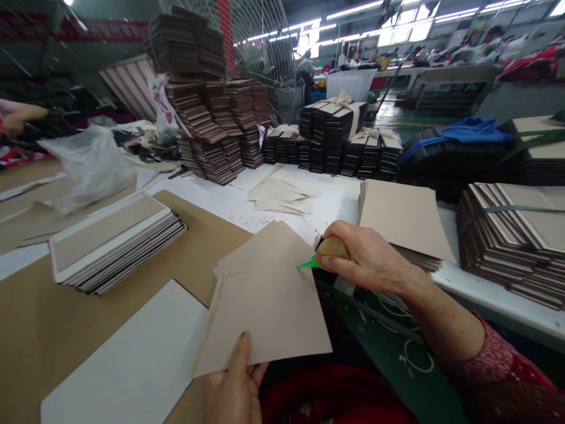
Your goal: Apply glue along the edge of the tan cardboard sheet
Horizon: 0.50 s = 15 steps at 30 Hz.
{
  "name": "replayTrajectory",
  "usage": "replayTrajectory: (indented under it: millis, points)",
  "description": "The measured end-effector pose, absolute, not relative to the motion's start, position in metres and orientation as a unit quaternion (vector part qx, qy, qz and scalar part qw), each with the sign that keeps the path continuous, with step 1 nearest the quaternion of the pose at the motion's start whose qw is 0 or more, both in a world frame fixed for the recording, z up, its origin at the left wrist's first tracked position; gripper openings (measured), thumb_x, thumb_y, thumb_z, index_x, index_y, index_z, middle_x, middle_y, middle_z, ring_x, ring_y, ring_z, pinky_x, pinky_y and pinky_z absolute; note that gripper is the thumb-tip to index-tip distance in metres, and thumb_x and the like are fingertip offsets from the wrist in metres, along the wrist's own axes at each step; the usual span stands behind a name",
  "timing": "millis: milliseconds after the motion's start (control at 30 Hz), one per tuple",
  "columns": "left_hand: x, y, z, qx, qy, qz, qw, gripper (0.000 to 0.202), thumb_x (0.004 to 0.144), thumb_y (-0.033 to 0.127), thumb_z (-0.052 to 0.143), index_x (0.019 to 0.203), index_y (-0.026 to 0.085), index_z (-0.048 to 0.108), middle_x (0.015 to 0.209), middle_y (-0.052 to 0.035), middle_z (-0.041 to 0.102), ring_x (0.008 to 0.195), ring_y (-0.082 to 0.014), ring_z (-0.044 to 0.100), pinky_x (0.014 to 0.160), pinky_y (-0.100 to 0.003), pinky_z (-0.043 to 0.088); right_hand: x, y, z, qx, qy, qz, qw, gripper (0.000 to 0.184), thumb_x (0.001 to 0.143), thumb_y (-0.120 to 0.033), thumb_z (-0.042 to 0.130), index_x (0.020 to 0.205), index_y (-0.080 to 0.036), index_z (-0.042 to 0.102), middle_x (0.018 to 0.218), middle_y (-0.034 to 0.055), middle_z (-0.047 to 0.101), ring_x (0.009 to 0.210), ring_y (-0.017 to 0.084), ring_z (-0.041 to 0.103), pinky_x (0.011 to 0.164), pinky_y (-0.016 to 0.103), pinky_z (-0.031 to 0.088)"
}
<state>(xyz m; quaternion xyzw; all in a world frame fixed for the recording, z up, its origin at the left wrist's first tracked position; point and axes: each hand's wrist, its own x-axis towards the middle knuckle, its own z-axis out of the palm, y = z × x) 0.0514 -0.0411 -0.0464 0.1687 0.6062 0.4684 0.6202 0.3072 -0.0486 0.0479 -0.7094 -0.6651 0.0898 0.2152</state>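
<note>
My left hand (238,383) grips a beige cardboard sheet (269,306) by its near edge, thumb on top and fingers underneath. A thin line of glue runs along the sheet's left side and part of its far side. Another beige piece shows from beneath its far edge. In my right hand (366,253) is a glue bottle (333,252) with a green nozzle, fingers wrapped round it. The nozzle tip points left, over the sheet's far right part; I cannot tell whether it touches. A white board (128,359) lies left of the sheet.
Stacked, pale-topped panels (117,241) lie on the brown board at left. Beige sheets (401,215) are piled at right beside a strapped bundle (516,235). Cream strips (285,197) lie ahead, before tall brown stacks (207,118) and tied black bundles (331,129). Another person's arm (22,115) shows far left.
</note>
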Motion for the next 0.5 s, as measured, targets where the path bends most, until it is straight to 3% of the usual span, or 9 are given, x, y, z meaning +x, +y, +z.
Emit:
replayTrajectory:
  millis: [167, 300, 500]
  points:
    - [0.0508, -0.0399, -0.0465, 0.164, 0.610, 0.470, 0.617, 0.024, 0.078, 0.020, 0.069, 0.101, 0.018, 0.067, 0.123, -0.0095, 0.064, 0.113, -0.0289, 0.060, 0.092, -0.051, 0.050, 0.3113, -0.0530, 0.0470, -0.715, -0.659, 0.084, 0.218, 0.021, 0.087, -0.035, 0.064, 0.094, -0.019, 0.052, 0.082, 0.0015, 0.060, 0.067, 0.017, 0.052, 0.056, 0.027, 0.029]
    - [0.0522, -0.0410, -0.0434, 0.157, 0.622, 0.461, 0.613, 0.022, 0.079, 0.020, 0.069, 0.100, 0.019, 0.067, 0.121, -0.0081, 0.064, 0.112, -0.0273, 0.061, 0.096, -0.054, 0.046, 0.3124, -0.0537, 0.0462, -0.718, -0.654, 0.094, 0.221, 0.022, 0.087, -0.035, 0.064, 0.094, -0.020, 0.052, 0.081, 0.0006, 0.059, 0.068, 0.016, 0.052, 0.056, 0.026, 0.030]
    - [0.0524, -0.0406, -0.0424, 0.158, 0.618, 0.466, 0.613, 0.025, 0.078, 0.019, 0.069, 0.102, 0.021, 0.067, 0.118, -0.0064, 0.065, 0.106, -0.0236, 0.063, 0.096, -0.050, 0.048, 0.3169, -0.0598, 0.0454, -0.721, -0.650, 0.092, 0.224, 0.022, 0.087, -0.035, 0.064, 0.097, -0.019, 0.053, 0.086, 0.0017, 0.059, 0.072, 0.017, 0.053, 0.059, 0.026, 0.032]
